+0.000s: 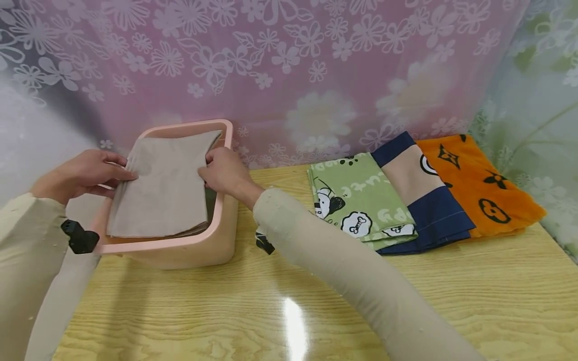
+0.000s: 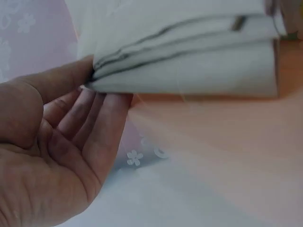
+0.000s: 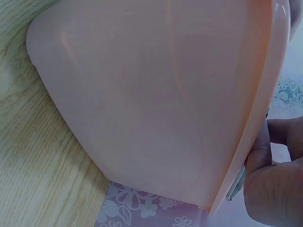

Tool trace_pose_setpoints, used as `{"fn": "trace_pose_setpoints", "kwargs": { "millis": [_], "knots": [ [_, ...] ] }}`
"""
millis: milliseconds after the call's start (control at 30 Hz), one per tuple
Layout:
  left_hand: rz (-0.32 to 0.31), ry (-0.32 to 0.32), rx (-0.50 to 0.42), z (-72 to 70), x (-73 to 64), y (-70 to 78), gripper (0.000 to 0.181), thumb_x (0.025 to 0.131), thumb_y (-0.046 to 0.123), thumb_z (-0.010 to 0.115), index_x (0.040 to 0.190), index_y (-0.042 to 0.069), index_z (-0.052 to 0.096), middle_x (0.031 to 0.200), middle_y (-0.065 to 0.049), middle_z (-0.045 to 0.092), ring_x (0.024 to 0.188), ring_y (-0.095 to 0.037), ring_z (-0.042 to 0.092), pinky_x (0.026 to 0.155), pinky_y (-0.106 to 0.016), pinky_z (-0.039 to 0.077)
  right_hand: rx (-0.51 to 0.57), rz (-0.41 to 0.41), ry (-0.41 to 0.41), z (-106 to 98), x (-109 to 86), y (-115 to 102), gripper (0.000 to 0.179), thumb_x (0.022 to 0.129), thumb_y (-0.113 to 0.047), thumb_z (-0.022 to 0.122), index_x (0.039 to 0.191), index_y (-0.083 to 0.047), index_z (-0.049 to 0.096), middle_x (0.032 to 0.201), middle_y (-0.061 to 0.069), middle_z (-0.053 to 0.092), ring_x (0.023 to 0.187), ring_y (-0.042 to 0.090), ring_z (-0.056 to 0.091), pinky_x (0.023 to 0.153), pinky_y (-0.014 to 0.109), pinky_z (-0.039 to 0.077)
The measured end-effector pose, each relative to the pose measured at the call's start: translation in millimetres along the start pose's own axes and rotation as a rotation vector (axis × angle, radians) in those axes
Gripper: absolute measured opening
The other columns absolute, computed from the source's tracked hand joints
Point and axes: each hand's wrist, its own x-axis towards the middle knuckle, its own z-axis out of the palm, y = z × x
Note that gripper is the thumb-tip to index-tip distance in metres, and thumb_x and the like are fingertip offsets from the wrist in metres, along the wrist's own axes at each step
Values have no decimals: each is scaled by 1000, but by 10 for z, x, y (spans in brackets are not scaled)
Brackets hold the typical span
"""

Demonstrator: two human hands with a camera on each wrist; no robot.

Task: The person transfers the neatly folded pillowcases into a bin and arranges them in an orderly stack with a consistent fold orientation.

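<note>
A folded light-grey cloth [image 1: 162, 185] lies over the mouth of a pink plastic bin [image 1: 180, 253] at the left of the table. My left hand [image 1: 90, 175] pinches its left edge between thumb and fingers; the left wrist view shows the cloth's stacked folds [image 2: 189, 71] in that grip. At the opposite edge my right hand [image 1: 226, 170] grips the cloth near the bin's right rim. From the right wrist, the bin's outer wall [image 3: 142, 94] fills most of the view, with the right fingers [image 3: 260, 149] at the rim. Dark green material shows inside the bin beneath the cloth.
Right of the bin, three folded cloths overlap in a row: a green one with cartoon prints [image 1: 388, 200], a navy and beige one [image 1: 433, 210], and an orange one [image 1: 478, 180]. A floral curtain [image 1: 289, 75] hangs behind the wooden table [image 1: 203, 311].
</note>
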Motion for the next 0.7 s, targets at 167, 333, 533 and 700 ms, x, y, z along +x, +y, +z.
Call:
{"fn": "trace_pose_setpoints", "kwargs": {
  "millis": [167, 333, 533, 700],
  "knots": [
    [-3, 8, 63, 30, 6, 77, 46, 94, 22, 62, 121, -11, 43, 77, -1, 61, 68, -16, 59, 62, -37, 57, -11, -1, 6, -7, -22, 4, 29, 93, -13, 56, 64, -9, 53, 59, 0, 62, 52, 8, 59, 43, 18, 39],
    [-23, 26, 108, 49, 5, 100, 52, 94, 22, 63, 124, -13, 40, 80, -4, 61, 69, -16, 60, 64, -39, 57, -34, -22, -5, 3, -30, -11, 31, 93, -12, 56, 62, -9, 51, 57, 1, 61, 50, 9, 58, 42, 18, 36],
    [-22, 45, 113, 72, 19, 82, 51, 93, 20, 64, 125, -13, 41, 79, -7, 57, 66, -17, 59, 62, -39, 57, -56, -26, -14, 5, -27, -25, 31, 93, -12, 56, 62, -9, 52, 58, 0, 61, 50, 9, 56, 42, 18, 34],
    [-18, 63, 135, 101, 47, 105, 53, 92, 19, 64, 126, -13, 40, 84, -11, 56, 68, -17, 58, 63, -39, 57, -77, -13, -29, -16, -20, -28, 30, 93, -13, 57, 63, -9, 53, 59, 0, 62, 51, 9, 57, 43, 18, 35]
  ]
}}
